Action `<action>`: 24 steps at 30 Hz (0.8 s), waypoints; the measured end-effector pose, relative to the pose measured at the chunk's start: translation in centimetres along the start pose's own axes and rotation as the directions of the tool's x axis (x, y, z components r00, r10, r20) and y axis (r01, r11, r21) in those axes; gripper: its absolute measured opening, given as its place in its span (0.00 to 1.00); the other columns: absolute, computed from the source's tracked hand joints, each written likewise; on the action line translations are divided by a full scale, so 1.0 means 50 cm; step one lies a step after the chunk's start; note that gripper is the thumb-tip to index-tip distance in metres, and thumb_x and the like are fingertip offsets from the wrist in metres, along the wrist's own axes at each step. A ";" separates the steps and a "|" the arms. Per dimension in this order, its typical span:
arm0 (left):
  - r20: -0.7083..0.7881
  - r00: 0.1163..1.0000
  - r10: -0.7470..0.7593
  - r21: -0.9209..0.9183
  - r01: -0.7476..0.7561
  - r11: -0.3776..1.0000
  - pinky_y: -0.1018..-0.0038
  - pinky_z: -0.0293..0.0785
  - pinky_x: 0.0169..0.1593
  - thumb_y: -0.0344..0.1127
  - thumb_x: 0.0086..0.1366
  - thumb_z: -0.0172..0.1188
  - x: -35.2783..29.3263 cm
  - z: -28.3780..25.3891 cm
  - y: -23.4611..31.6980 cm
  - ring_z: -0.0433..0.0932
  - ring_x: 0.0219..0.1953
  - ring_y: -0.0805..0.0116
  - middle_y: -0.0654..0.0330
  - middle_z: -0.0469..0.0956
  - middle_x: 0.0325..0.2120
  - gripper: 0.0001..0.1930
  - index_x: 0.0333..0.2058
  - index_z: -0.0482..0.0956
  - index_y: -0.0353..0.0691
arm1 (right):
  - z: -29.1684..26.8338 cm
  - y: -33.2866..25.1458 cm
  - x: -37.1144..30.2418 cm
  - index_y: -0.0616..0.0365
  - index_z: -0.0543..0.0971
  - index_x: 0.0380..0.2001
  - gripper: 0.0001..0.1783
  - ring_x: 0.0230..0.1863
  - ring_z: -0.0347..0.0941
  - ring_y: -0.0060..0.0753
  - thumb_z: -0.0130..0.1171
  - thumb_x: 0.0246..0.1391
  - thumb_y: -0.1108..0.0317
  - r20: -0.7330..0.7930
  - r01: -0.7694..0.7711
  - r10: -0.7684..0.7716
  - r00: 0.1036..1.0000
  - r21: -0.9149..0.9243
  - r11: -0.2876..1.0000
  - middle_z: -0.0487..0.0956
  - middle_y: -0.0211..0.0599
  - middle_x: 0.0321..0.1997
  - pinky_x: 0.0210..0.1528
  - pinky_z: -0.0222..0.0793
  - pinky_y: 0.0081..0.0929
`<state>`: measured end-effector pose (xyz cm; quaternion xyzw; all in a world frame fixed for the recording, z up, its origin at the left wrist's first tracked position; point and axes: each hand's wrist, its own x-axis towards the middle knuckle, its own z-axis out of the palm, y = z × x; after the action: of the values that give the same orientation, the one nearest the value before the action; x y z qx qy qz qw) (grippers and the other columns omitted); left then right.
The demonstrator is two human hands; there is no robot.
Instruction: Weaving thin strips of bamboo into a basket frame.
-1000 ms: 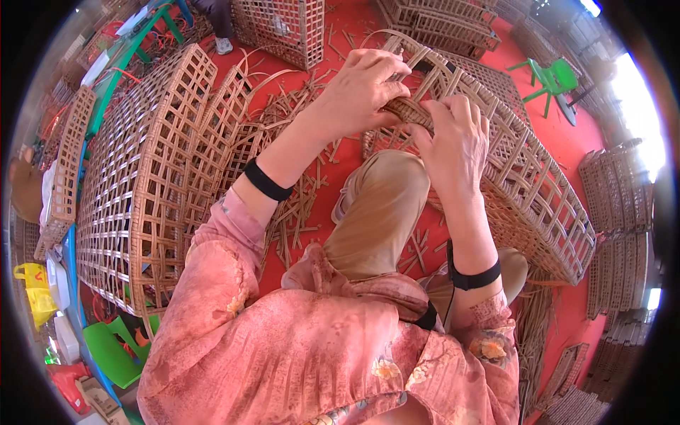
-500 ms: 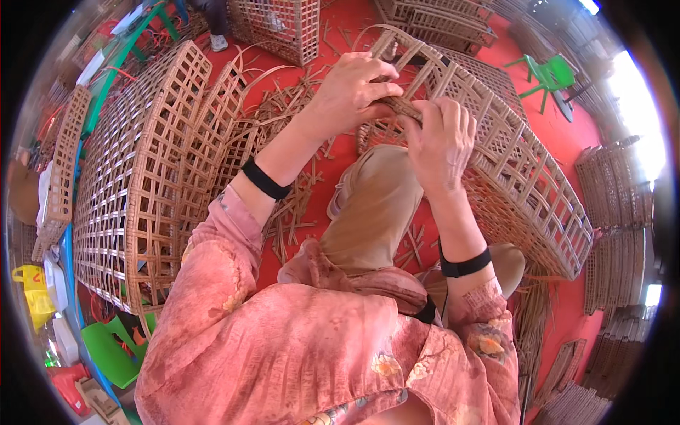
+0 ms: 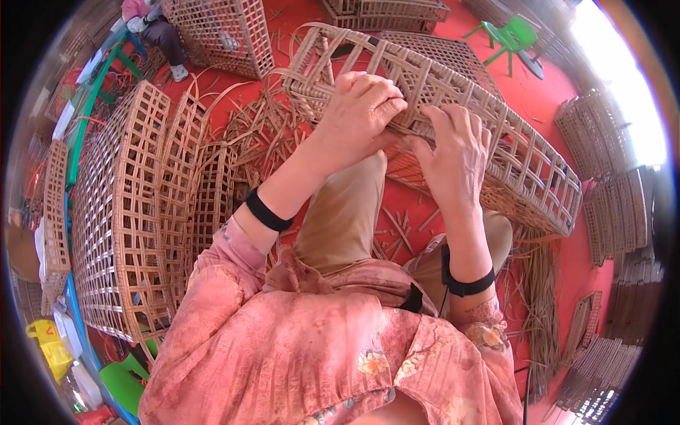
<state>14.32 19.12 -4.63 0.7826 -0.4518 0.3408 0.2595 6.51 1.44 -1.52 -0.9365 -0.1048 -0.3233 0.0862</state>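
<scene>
A long woven basket (image 3: pixel 528 152) of brown flat strips lies tilted across my knees, its open lattice side facing up. My left hand (image 3: pixel 361 117) is closed at the basket's near edge, fingers curled over and thumb tucked beneath. Just right of it, my right hand (image 3: pixel 457 156) curls at the same edge, thumb below and fingers above with the woven edge between them. What exactly the left fingertips pinch is hidden under the hand. Both wrists wear black bands.
Nested lattice baskets (image 3: pixel 142 219) stand at my left. Cut strips (image 3: pixel 262 127) litter the red floor (image 3: pixel 418 212), and a bundle of long strips (image 3: pixel 535 304) lies at right. Farther off are a green chair (image 3: pixel 513 35), stacked woven panels (image 3: pixel 613 212), another basket (image 3: pixel 219 35) and a seated person (image 3: pixel 163 32).
The basket has shifted left and nearer in view as my head turned. My hands have moved slightly down, and the right fingers are spread wider than before. The seated person shows more fully.
</scene>
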 end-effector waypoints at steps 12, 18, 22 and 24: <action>-0.085 0.995 0.055 -0.047 -0.060 0.997 0.62 0.62 0.57 0.38 0.42 0.73 -0.012 0.019 -0.019 0.73 0.50 0.63 0.66 0.78 0.41 0.20 0.38 0.83 0.44 | 0.053 0.031 -0.035 0.49 0.80 0.40 0.20 0.43 0.70 0.38 0.71 0.40 0.62 -0.276 0.149 -0.121 0.954 0.085 0.985 0.74 0.31 0.39 0.46 0.65 0.37; 0.012 0.996 -0.087 0.012 0.087 0.996 0.61 0.61 0.59 0.44 0.48 0.72 0.017 -0.005 0.062 0.70 0.54 0.60 0.63 0.75 0.48 0.27 0.48 0.80 0.46 | -0.033 0.095 -0.065 0.51 0.78 0.49 0.28 0.51 0.70 0.41 0.72 0.41 0.60 -0.193 0.013 0.003 0.981 0.080 0.997 0.75 0.34 0.47 0.55 0.63 0.40; 0.044 0.999 0.002 0.025 -0.003 1.000 0.63 0.61 0.58 0.42 0.48 0.73 0.045 0.053 0.105 0.71 0.52 0.61 0.64 0.76 0.46 0.28 0.51 0.79 0.48 | -0.056 0.134 -0.071 0.53 0.78 0.47 0.27 0.52 0.69 0.41 0.71 0.40 0.62 -0.052 0.029 -0.025 0.998 0.062 0.998 0.75 0.34 0.47 0.56 0.63 0.40; 0.019 1.000 -0.015 -0.006 0.015 1.000 0.62 0.63 0.55 0.36 0.45 0.73 0.060 0.073 0.117 0.73 0.47 0.63 0.65 0.77 0.40 0.28 0.49 0.81 0.50 | -0.059 0.136 -0.064 0.53 0.80 0.44 0.24 0.51 0.70 0.41 0.71 0.39 0.65 -0.031 0.058 -0.054 0.998 0.119 0.991 0.76 0.33 0.44 0.55 0.65 0.37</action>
<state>11.33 12.25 -4.05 0.7882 -0.4496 0.3300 0.2602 4.01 -6.27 -1.87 -0.9217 -0.1491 -0.3318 0.1346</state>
